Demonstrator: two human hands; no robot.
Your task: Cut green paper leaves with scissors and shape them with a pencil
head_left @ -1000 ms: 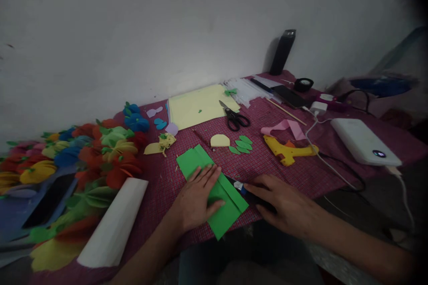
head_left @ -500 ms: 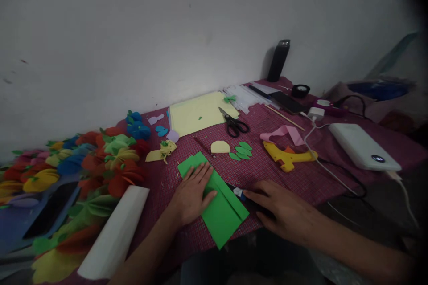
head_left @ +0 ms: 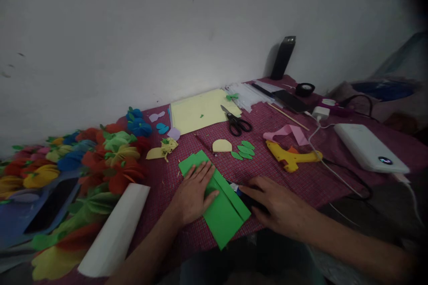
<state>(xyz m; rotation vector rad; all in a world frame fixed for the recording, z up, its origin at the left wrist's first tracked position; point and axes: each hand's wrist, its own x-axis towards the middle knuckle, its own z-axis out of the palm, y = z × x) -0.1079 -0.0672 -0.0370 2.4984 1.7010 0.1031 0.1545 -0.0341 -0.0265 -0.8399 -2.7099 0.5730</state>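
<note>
A folded sheet of green paper (head_left: pixel 223 225) lies at a slant near the table's front edge, with a narrow folded strip along its right side. My left hand (head_left: pixel 194 193) rests flat on its upper part, fingers stretched and thumb apart. My right hand (head_left: pixel 274 202) is closed around a dark blue tool (head_left: pixel 245 196) with a pale front end, like a utility knife. The tool's front touches or lies just beside the paper's right edge; the fingers hide most of its body. Green paper leaves (head_left: pixel 245 149) and a cream paper piece (head_left: pixel 222 145) lie beyond.
Black scissors (head_left: pixel 236 124) lie by pale yellow sheets (head_left: pixel 200 109). To the right are a yellow glue gun (head_left: pixel 290 156), pink ribbon (head_left: pixel 294 133), and a white power bank (head_left: pixel 369 149) with cables. Paper flowers (head_left: pixel 123 169) and a white paper roll (head_left: pixel 117 231) occupy the left.
My right hand and the tool have shifted slightly up and left along the paper's right edge. My left hand stays pressed on the paper. The whole view has shifted a little.
</note>
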